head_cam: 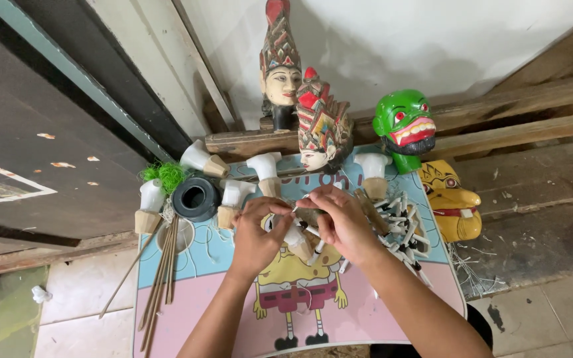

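Head view: left hand point(254, 237) and right hand point(343, 224) each grip-pinch a white puppet piece point(298, 240) over the cartoon-printed table point(193, 292).

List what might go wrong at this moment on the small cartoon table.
1. The left hand and right hand pinch a small white puppet piece together; it may slip from the fingers.
2. The right forearm lies close to the pile of small black-and-white pieces, which could scatter.
3. The thin sticks overhang the table edge and could slide off.

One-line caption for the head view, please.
Left hand and right hand hold a small white puppet piece over a cartoon-printed table, carved heads behind.
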